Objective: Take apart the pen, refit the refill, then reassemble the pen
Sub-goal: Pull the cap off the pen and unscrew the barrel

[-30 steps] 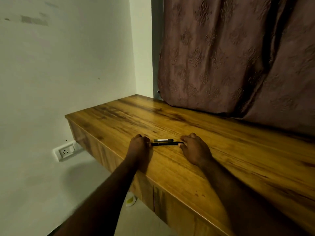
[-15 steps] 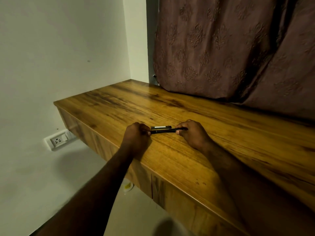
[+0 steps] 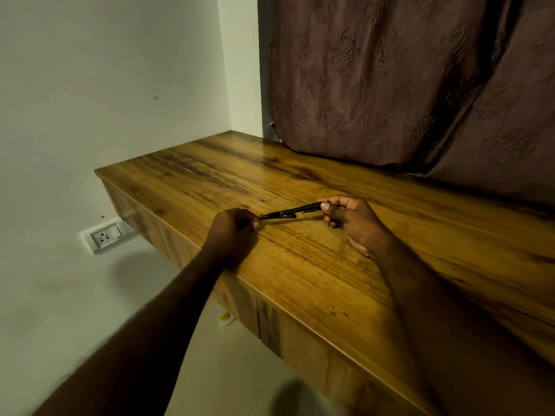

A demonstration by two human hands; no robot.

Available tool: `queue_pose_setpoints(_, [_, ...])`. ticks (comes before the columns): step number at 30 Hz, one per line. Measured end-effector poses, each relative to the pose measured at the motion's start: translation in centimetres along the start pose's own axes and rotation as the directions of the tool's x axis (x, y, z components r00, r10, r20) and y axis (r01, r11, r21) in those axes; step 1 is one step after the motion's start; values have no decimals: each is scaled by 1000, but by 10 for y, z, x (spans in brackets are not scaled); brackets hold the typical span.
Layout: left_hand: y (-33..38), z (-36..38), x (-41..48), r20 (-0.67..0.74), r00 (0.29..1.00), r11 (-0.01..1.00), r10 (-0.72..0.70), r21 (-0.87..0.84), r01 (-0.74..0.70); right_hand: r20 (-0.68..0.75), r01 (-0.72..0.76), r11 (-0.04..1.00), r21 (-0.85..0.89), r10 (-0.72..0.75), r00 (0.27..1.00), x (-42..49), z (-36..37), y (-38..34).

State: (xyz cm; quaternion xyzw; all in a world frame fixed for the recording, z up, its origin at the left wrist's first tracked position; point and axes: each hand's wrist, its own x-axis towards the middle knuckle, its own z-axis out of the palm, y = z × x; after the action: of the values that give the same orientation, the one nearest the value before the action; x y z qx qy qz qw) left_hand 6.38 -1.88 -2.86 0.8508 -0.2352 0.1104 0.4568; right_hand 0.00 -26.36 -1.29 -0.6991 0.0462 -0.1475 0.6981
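Observation:
A thin black pen (image 3: pixel 292 211) is held just above the wooden desk (image 3: pixel 315 265), tilted with its right end higher. My left hand (image 3: pixel 235 232) pinches the pen's left tip near the desk's front edge. My right hand (image 3: pixel 350 219) grips the pen's right end between thumb and fingers. A small dark piece (image 3: pixel 289 216) lies on the desk right under the pen, partly hidden by it; what it is I cannot tell.
A brown patterned curtain (image 3: pixel 405 85) hangs onto the back of the desk. The white wall on the left carries a power socket (image 3: pixel 103 235) below desk height. The desk's front edge runs diagonally under my forearms, with floor beneath.
Both hands have lifted the pen off the desk; the right end has risen and the right hand has turned palm-up around it. The camera view has shifted.

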Motion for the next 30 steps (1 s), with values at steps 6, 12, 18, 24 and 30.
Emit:
queue_pose_setpoints(6, [4,3,-2,91,996,998,18,-64,-12,35,4,1000,-27,-3,999,-3,6,-4])
queue_pose_setpoints(12, [21,7,-14,143,947,955,287,35,-295,52,20,996,-92,-15,999,-22,2,-5])
queue_pose_setpoints(18, [29,27,-20,88,971,974,223,-53,-219,-25,26,1000,6,-26,999,-31,0,-4])
queue_pose_setpoints(24, [17,32,-15,31,982,982,188,-10,-187,-44,13,995,104,-8,999,-27,-3,-1])
queue_pose_setpoints(30, [20,30,-17,9,974,974,228,-5,-228,-33,45,997,-68,-48,998,-23,2,1])
